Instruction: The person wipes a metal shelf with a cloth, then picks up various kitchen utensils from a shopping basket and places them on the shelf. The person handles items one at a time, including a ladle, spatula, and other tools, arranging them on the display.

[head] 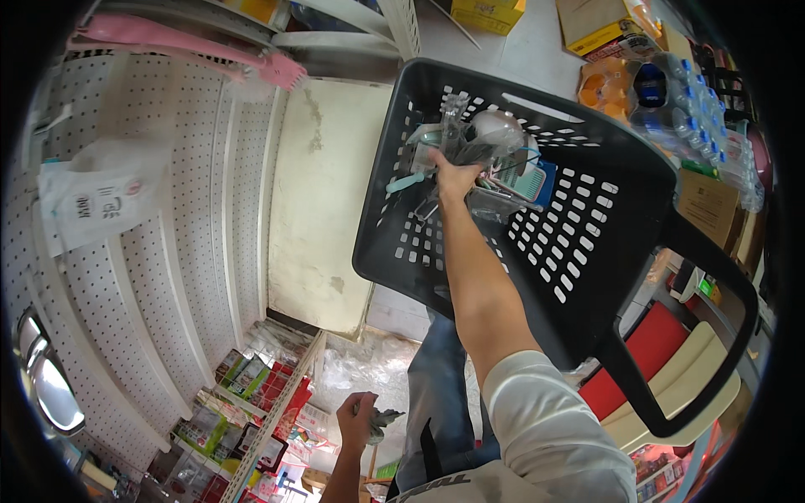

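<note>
My right hand [457,181] reaches down into a large black plastic shopping basket [629,207] with a long loop handle. Its fingers are around a clear plastic packet [453,119], though the fingertips are partly hidden. Close by lie a mint-green handle [405,183], a white rounded item [498,127], a mint-green slotted plastic item [527,183] and a blue flat item [548,182]. Lower down, outside the basket, my left hand [356,420] grips a crumpled grey-green cloth [382,425].
White pegboard shelving [195,251] stands at left, with a pink brush [201,47] and a white packet [94,198] hanging. Bottled drinks [682,113] and cardboard boxes [707,204] line the right. A beige and red chair [682,371] stands beneath the basket handle. Packaged goods [251,377] fill a rack lower left.
</note>
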`<control>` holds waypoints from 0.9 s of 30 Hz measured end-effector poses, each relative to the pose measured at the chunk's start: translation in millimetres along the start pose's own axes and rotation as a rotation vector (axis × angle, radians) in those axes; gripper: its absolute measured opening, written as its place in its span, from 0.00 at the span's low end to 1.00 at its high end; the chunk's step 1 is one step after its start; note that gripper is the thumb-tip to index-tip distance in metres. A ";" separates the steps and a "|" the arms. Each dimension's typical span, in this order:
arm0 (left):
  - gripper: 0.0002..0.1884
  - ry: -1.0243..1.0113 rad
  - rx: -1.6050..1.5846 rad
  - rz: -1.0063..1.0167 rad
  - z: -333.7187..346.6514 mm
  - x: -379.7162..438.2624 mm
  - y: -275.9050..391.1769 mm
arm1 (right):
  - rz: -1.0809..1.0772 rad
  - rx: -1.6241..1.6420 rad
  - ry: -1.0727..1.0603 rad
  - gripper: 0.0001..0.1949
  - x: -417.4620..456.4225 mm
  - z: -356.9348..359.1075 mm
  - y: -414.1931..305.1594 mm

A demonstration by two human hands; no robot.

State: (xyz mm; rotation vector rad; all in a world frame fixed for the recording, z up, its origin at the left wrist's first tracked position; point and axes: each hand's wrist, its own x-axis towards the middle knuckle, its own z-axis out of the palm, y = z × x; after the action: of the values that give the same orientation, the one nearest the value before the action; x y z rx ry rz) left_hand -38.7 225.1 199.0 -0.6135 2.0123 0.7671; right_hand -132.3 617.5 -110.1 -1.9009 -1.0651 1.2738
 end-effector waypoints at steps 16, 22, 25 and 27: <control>0.10 -0.095 0.007 0.136 26.4 6.8 33.7 | 0.084 0.378 -0.263 0.19 -0.3 -90.4 9.5; 0.09 -0.105 -0.007 0.196 31.2 4.5 47.0 | 0.121 0.421 -0.328 0.15 6.0 -117.1 4.9; 0.09 -0.118 0.027 0.213 33.3 5.7 40.6 | 0.136 0.453 -0.324 0.11 5.4 -126.9 1.2; 0.09 -0.121 0.036 0.227 36.3 5.2 40.3 | 0.141 0.486 -0.336 0.09 9.6 -134.9 2.9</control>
State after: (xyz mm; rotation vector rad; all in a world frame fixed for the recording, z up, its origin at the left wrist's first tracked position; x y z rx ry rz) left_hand -48.1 278.0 190.4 -0.3125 2.0005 0.8781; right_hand -3.3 617.7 -69.1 -1.4432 -0.6924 1.7899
